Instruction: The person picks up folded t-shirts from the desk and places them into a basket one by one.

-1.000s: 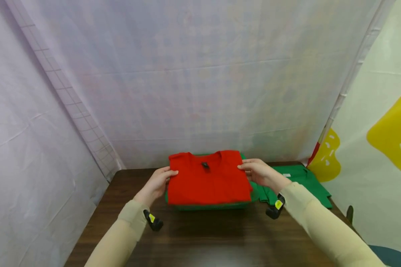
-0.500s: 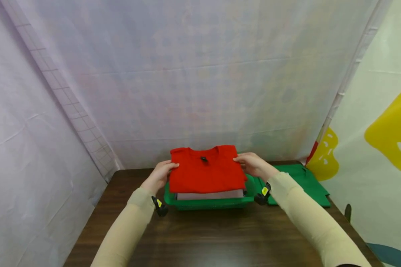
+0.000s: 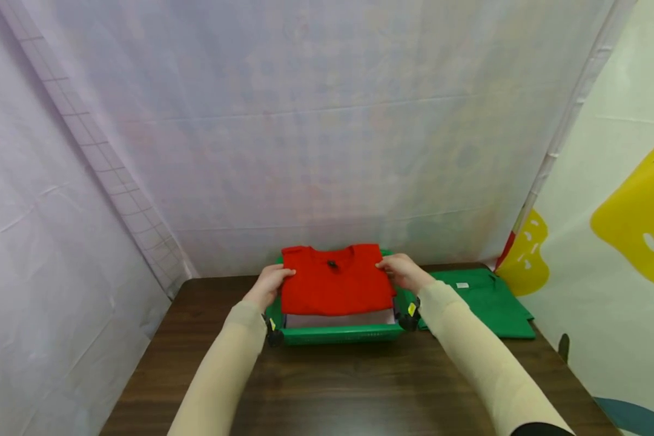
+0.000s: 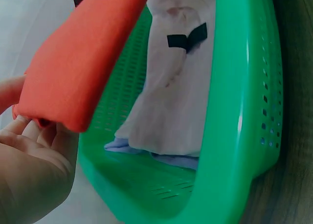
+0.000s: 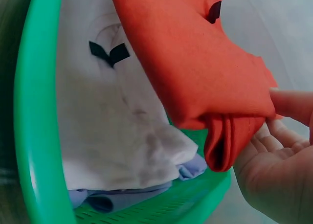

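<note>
- Folded white shirt (image 4: 171, 106) and lavender cloth (image 5: 127, 197) lie inside the green basket (image 3: 340, 335); setting down the red shirt (image 3: 335, 284) appears left to do.
- Left hand (image 3: 269, 284) and right hand (image 3: 406, 272) pinch its opposite sides, holding it above the basket.
- A green garment (image 3: 490, 309) lies beside the basket, on the table (image 3: 327, 387).
- The red shirt is folded flat, dark label at its collar, layers drooping at one corner.

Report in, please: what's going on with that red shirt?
Left hand and right hand: pinching opposite sides. Red shirt: folded, held above green basket. Inside basket: pale shirt, bluish cloth beneath it.
</note>
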Demonstrator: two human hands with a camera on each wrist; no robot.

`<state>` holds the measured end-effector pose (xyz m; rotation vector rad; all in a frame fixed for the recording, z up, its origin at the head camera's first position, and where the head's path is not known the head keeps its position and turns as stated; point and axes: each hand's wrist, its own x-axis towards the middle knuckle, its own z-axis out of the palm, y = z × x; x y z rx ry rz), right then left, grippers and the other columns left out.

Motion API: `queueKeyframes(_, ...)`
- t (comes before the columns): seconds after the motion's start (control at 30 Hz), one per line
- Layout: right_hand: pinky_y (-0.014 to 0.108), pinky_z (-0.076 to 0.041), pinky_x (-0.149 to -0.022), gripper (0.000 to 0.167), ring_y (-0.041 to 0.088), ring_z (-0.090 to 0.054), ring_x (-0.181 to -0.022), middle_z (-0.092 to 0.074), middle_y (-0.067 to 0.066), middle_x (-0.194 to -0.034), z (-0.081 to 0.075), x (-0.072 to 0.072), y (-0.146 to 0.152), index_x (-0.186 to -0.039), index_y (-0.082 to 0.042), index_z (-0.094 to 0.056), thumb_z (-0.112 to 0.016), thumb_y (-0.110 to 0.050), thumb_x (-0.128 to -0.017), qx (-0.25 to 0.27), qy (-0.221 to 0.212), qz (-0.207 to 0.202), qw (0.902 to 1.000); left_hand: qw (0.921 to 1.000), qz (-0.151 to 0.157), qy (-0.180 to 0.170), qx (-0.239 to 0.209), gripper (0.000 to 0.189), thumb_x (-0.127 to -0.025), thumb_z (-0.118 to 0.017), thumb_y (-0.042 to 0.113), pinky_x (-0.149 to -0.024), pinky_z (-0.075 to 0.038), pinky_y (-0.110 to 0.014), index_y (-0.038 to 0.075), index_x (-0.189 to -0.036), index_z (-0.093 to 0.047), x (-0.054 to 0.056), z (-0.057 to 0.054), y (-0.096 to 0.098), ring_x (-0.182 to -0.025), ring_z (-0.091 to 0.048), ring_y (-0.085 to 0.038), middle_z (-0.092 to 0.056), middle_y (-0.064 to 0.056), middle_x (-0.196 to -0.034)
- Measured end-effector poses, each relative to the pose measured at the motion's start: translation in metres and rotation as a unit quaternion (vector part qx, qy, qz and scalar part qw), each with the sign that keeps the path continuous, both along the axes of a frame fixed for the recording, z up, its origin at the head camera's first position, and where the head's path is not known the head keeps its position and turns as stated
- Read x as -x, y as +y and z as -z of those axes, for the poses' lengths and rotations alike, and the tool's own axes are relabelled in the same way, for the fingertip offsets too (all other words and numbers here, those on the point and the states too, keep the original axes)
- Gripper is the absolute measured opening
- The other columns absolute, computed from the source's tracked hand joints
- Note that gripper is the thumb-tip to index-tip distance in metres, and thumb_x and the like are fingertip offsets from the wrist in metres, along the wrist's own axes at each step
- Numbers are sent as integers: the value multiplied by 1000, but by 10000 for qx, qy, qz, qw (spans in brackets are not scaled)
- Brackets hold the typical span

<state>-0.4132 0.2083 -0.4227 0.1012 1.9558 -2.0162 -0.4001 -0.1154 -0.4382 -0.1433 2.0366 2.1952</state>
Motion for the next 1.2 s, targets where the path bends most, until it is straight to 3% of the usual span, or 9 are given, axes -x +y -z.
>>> queueKeyframes(0.23,29,-50,-69,59,16,-55,-81,-33,26,-146,12,2,-7,-148,11,-20,-47,1,-97,-329,72,194,9992,9990,29,54,438,30,-94,-55,4,-67,-52,-28,-10,-120,-58,-1,11,4,-70,-59,-13,-64,-5,-85)
queueKeyframes(0.37,29,-49,-66,59,16,-54,-77,-32,25,-147,19,2,-9,-148,12,-22,-49,2,-96,-490,124,248,9984,9982,53,48,595,39,-95,-56,5,-73,-53,-30,-11,-131,-51,-2,18,7,-77,-59,-15,-64,-12,-101)
queueKeyframes(0.43,29,-48,-64,53,16,-53,-72,-41,25,-138,22,1,-10,-143,15,-31,-49,2,-95,-568,160,281,9979,9980,68,19,634,45,-95,-55,5,-79,-53,-33,-11,-137,-45,-2,22,8,-85,-60,-19,-61,-18,-113)
queueKeyframes(0.53,30,-48,-62,32,16,-51,-66,-56,19,-105,27,-2,-11,-124,17,-50,-50,3,-95,-605,209,326,9974,9974,103,-14,719,51,-96,-54,5,-90,-50,-40,-10,-143,-37,-3,26,10,-100,-59,-28,-53,-25,-130)
queueKeyframes(0.63,30,-49,-62,11,17,-50,-64,-55,9,-77,30,-5,-13,-98,10,-59,-50,3,-95,-656,262,324,9970,9960,128,-16,885,57,-97,-53,5,-99,-44,-46,-10,-146,-29,-3,29,13,-117,-52,-36,-42,-28,-142)
queueKeyframes(0.7,31,-49,-63,12,18,-51,-64,-53,5,-69,31,-6,-13,-87,5,-59,-50,3,-95,-707,321,298,9965,9946,118,29,1033,59,-96,-54,6,-103,-40,-48,-11,-147,-27,-3,30,14,-125,-46,-39,-36,-29,-146)
queueKeyframes(0.83,31,-49,-62,20,18,-51,-63,-52,5,-65,32,-8,-15,-76,0,-55,-50,3,-95,-805,354,328,9956,9924,146,135,1213,56,-96,-54,6,-105,-37,-50,-13,-144,-31,-4,30,18,-126,-45,-41,-41,-30,-142)
queueKeyframes(1.03,31,-48,-62,13,18,-50,-61,-54,5,-66,34,-8,-16,-91,8,-62,-51,2,-95,-1021,348,421,9933,9926,172,78,1198,45,-98,-52,7,-97,-45,-49,-10,-139,-44,-8,29,22,-112,-55,-37,-54,-26,-129)
queueKeyframes(1.2,30,-46,-60,16,18,-46,-58,-48,3,-61,37,-7,-18,-78,2,-55,-53,2,-94,-1012,346,517,9929,9937,222,-47,1098,45,-100,-51,9,-95,-46,-50,-6,-142,-42,-10,29,23,-113,-55,-37,-53,-24,-131)
